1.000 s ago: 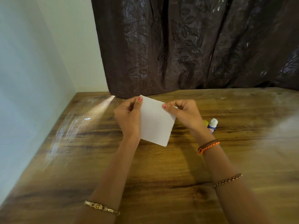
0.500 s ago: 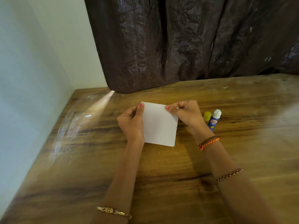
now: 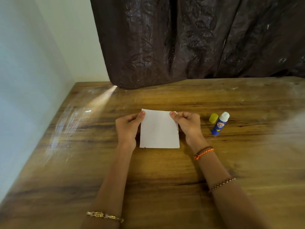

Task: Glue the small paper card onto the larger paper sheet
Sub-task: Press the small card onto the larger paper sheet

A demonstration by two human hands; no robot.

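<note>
At the top corners of one white paper square [image 3: 159, 129], both hands pinch — left hand [image 3: 127, 128] on the left corner, right hand [image 3: 188, 123] on the right, fingers [image 3: 173, 115] curled. Its lower edge is at the desk [image 3: 165, 171]; contact unclear. Just right lie one uncapped glue stick [image 3: 219, 123] and one yellow cap [image 3: 213, 117]. Bare wood on all sides — wall left, curtain [image 3: 198, 38] behind.

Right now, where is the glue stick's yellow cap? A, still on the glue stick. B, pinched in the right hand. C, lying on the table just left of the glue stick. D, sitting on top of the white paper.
C: the yellow cap lies on the table beside the uncapped glue stick, on its left, while both hands hold the white paper.
</note>
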